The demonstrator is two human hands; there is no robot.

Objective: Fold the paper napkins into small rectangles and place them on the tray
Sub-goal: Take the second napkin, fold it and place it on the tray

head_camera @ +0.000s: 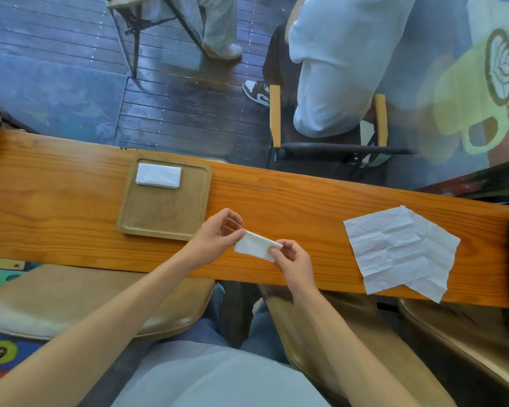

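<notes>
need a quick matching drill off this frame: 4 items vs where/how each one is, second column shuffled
Things:
1. folded napkin on the tray
2. napkin in the hands
3. unfolded napkins
4. wooden tray

Places or states:
A. spread flat and overlapping at the right end of the wooden table
B. lying at the far edge of the tray
C. on the table, left of both hands
D. pinched between the left hand and the right hand, above the table

Pairs: 1-B, 2-D, 3-A, 4-C
</notes>
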